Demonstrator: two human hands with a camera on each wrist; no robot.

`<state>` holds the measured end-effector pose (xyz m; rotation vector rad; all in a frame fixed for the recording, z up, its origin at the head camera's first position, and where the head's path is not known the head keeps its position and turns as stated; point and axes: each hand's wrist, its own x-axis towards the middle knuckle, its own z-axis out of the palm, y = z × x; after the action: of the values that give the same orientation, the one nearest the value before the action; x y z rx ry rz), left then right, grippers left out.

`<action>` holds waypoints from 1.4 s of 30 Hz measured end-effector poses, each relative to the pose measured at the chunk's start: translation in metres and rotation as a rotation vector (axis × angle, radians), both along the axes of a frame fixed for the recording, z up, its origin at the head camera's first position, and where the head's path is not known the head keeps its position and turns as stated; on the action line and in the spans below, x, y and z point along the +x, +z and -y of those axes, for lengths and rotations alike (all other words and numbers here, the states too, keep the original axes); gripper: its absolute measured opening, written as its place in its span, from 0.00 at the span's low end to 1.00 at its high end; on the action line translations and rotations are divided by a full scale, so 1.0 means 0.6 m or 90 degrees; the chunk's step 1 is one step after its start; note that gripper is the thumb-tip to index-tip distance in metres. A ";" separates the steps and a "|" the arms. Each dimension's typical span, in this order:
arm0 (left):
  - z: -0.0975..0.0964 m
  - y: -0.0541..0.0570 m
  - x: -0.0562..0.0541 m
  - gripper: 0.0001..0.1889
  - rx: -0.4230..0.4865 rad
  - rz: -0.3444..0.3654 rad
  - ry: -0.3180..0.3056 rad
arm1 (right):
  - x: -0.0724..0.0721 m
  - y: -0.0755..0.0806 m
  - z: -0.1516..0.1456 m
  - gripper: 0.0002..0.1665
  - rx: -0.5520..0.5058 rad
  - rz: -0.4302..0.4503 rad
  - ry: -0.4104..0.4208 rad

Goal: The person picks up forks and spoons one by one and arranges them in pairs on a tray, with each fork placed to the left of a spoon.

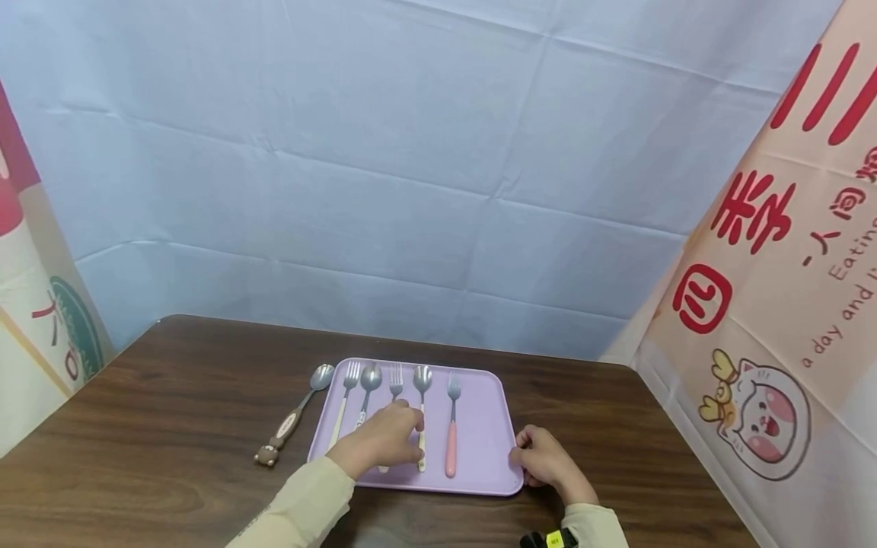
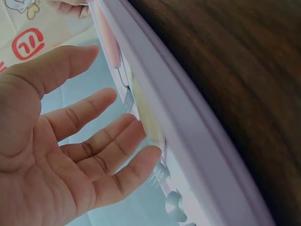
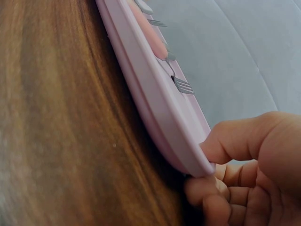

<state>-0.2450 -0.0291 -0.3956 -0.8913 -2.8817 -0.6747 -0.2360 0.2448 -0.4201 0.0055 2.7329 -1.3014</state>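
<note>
A light purple tray [image 1: 483,426] lies on the table with cutlery set side by side in it. From left to right these are a fork [image 1: 340,413], a spoon [image 1: 371,378], a second fork [image 1: 397,378], a second spoon [image 1: 422,378] and a pink-handled fork [image 1: 451,445]. My left hand [image 1: 389,435] is over the tray, covering parts of the middle handles. Its fingers are loosely bent with nothing between them in the left wrist view. My right hand [image 3: 254,165] pinches the tray's near right corner, thumb on the rim and fingers beneath.
Left of the tray, a spoon with a brown bear-shaped handle [image 1: 281,432] lies on the dark wooden table [image 1: 171,411]. A pale blue cloth [image 1: 384,190] hangs behind the table, and a printed banner [image 1: 767,304] hangs at the right.
</note>
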 end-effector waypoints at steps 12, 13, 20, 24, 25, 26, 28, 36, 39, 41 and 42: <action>0.007 0.000 -0.001 0.15 0.009 -0.013 -0.013 | 0.000 0.000 0.000 0.07 -0.012 -0.005 0.009; 0.007 0.003 0.001 0.15 0.011 -0.016 -0.017 | 0.000 0.000 0.000 0.07 -0.014 -0.004 0.008; 0.016 0.019 0.006 0.14 -0.016 -0.046 -0.030 | 0.000 -0.002 -0.002 0.07 -0.016 -0.007 0.007; 0.027 0.020 0.003 0.13 -0.061 -0.073 -0.016 | -0.002 -0.004 -0.003 0.07 -0.010 -0.006 0.010; 0.031 0.019 0.002 0.13 -0.071 -0.084 -0.012 | -0.002 -0.004 -0.003 0.07 -0.008 -0.004 0.010; 0.034 0.020 0.002 0.13 -0.080 -0.095 -0.008 | -0.003 -0.004 -0.003 0.07 -0.005 -0.004 0.010; 0.042 0.020 0.002 0.13 -0.095 -0.112 0.000 | -0.003 -0.004 -0.002 0.07 0.002 -0.004 0.011; 0.075 0.018 0.001 0.13 -0.106 -0.111 0.037 | -0.001 -0.004 -0.002 0.07 -0.012 -0.007 0.009; 0.087 0.018 0.000 0.14 -0.100 -0.104 0.043 | -0.001 -0.004 -0.001 0.07 -0.013 -0.006 0.006; 0.095 0.018 0.001 0.14 -0.091 -0.095 0.047 | -0.001 -0.004 -0.001 0.07 -0.014 -0.005 0.004; 0.099 0.017 0.001 0.15 -0.087 -0.090 0.049 | -0.001 -0.004 -0.001 0.07 -0.013 -0.004 0.004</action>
<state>-0.2445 -0.0884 -0.3854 -0.8018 -2.8450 -0.3943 -0.2368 0.2454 -0.4224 -0.0089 2.7229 -1.3305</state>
